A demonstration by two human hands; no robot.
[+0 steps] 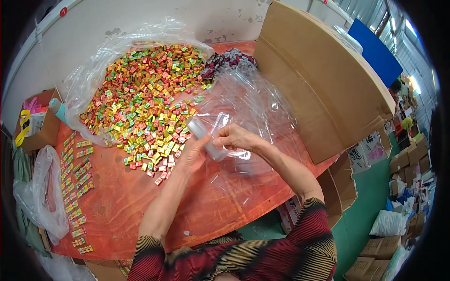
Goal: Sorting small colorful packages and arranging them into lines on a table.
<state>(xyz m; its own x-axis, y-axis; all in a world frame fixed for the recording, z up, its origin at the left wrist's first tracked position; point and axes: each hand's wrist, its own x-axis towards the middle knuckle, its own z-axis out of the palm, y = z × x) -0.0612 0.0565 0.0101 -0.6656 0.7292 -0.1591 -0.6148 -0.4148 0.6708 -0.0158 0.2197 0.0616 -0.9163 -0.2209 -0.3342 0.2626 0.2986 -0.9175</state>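
Over the middle of the red table, my left hand is closed round a small clear plastic bag, which looks layered like a thin stack. My right hand pinches at its near right edge with thumb and fingers together. What lies between those fingertips is too small to tell apart from the plastic. Beyond my left hand spreads a big heap of small wrapped pieces in red, yellow, green and orange, on an opened clear sheet. Loose clear plastic bags lie beside and beyond my right hand.
A tall cardboard box stands at the right. Short rows of the small pieces line the left edge, near a crumpled plastic bag. A small carton and a light-blue bottle sit far left. Dark patterned cloth lies behind.
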